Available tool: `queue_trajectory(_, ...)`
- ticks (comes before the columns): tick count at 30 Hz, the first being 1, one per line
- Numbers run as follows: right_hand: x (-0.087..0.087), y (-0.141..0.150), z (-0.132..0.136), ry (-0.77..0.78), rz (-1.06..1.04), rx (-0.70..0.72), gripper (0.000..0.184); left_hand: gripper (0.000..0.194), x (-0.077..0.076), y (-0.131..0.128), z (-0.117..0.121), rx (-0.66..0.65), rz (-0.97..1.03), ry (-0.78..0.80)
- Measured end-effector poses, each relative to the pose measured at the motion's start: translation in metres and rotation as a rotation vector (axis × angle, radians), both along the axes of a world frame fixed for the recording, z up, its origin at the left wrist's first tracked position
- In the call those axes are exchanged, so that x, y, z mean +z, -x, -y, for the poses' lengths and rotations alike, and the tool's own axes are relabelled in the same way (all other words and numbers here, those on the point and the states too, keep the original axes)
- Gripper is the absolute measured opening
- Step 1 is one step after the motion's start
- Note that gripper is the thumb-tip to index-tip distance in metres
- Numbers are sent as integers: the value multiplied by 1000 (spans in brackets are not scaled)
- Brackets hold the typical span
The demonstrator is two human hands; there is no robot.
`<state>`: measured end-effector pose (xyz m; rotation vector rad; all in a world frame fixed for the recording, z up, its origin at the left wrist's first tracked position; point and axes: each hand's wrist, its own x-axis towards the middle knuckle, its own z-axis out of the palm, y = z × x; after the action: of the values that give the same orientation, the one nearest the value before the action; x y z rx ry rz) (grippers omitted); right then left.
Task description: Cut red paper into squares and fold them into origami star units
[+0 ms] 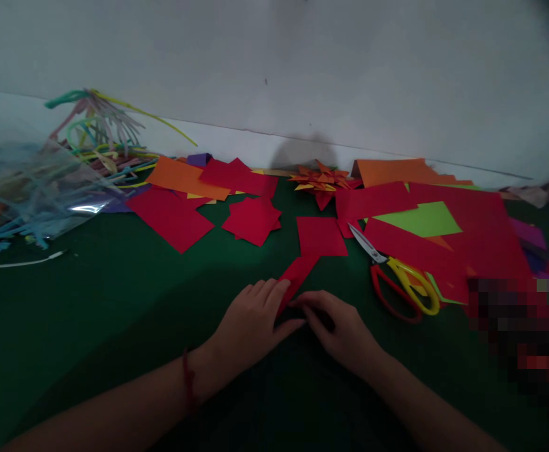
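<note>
A folded strip of red paper [301, 271] lies slanted on the green table, its lower part covered by my fingers. My left hand [251, 317] is closed over the left side of the strip, fingers curled and thumb pointing right. Thumb and index finger of my right hand [341, 323] come together in a pinch at the strip's lower right edge. Just beyond, a red paper square [322, 236] touches or nearly touches the strip's top end. Scissors [396, 276] with one red and one yellow handle rest to the right of my right hand, blades slightly apart.
A spiky orange paper flower [324, 178] sits at the back by the white wall. Stacked red squares [254, 220] lie left of centre. Red sheets [481, 220] and a green piece [422, 220] spread rightward. A plastic bag [62, 188] and pipe cleaners [109, 119] fill the left.
</note>
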<state>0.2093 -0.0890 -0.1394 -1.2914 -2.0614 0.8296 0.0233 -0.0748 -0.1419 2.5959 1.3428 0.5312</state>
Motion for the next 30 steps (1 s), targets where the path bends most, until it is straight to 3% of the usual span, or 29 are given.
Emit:
queue_trajectory(2, 1, 1, 1, -9, 5, 65, 21, 44, -1, 1, -3, 82, 38, 32)
queue_trajectory(4, 1, 0, 0, -65, 7, 28, 22, 39, -2, 1, -7, 122, 53, 58)
queue_trajectory(10, -3, -2, -8, -263, 188, -145, 23, 14, -3, 2, -8, 19, 12, 3)
queue_trajectory(14, -5, -1, -7, -267, 303, -132, 26, 26, -4, 4, -5, -140, -21, -10)
queue_trajectory(17, -5, -1, -6, -316, 318, -135, 25, 33, -7, 6, -6, -180, 20, 20)
queue_trajectory(25, -6, 0, -10, -315, 407, -18, 41, 38, -13, 3, -12, -43, -59, 25)
queue_trajectory(30, -5, -1, -8, -330, 372, -51, 38, 43, -6, 2, -12, -44, -82, 50)
